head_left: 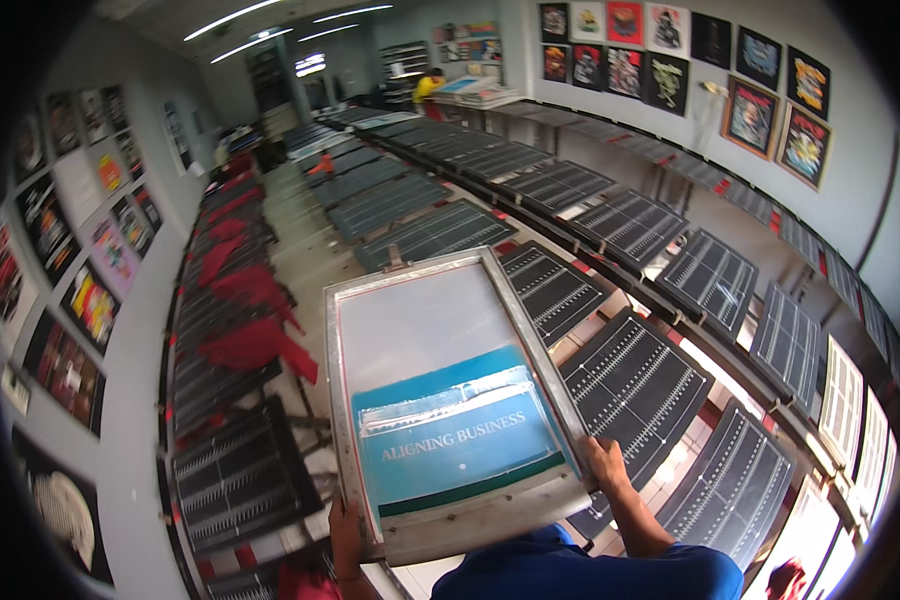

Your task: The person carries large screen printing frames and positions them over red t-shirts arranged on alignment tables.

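A framed printing screen (425, 315) is held up in front of me, its metal frame tilted slightly. Its mesh is pale grey in the upper part and blue below, with light lettering and whitish smears. A dark green band of ink lies along the near end, by a wide metal bar. My left hand (345, 530) grips the frame's lower left side, its fingers partly hidden. On the lower right side, my right hand (607, 463) is closed round the frame edge. A small metal clamp (398, 258) sticks out from the far end of the frame.
Rows of dark printing boards (635, 385) with white marks run along tables on the right. More dark boards (235, 480) and red cloths (250, 335) line the left table. A walkway (300, 230) lies between. Far off, a person in yellow (428, 88) stands near stacked sheets.
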### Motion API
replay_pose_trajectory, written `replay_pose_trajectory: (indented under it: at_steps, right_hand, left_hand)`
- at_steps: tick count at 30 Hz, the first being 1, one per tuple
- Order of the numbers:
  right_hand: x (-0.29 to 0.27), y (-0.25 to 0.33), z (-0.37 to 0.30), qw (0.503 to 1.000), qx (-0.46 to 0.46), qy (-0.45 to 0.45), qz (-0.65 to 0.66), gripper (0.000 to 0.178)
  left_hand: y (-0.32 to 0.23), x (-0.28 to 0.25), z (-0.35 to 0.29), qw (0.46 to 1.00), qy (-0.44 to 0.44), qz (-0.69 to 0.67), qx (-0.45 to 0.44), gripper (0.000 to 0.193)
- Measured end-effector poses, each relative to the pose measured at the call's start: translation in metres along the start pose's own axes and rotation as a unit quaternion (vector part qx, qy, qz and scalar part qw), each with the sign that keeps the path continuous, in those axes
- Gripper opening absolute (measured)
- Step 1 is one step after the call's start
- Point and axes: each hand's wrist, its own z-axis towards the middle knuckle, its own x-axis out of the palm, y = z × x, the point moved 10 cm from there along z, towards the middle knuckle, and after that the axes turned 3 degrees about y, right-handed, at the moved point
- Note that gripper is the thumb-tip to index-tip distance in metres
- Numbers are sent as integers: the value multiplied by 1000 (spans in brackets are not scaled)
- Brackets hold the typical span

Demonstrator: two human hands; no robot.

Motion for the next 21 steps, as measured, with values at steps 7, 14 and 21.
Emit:
replay_pose_trajectory:
  at_steps: [7, 14, 21]
  right_hand:
    - [75, 67, 83, 997, 52, -46, -20, 48]
    - [109, 89, 103, 977, 130, -164, 34, 46]
    - [178, 83, 40, 893, 196, -372, 157, 31]
  left_hand:
    - [-40, 21, 219, 994, 90, 55, 2, 39]
    - [-59, 80, 404, 972, 228, 24, 48, 37]
    - [-77, 172, 543, 890, 440, 8, 122, 39]
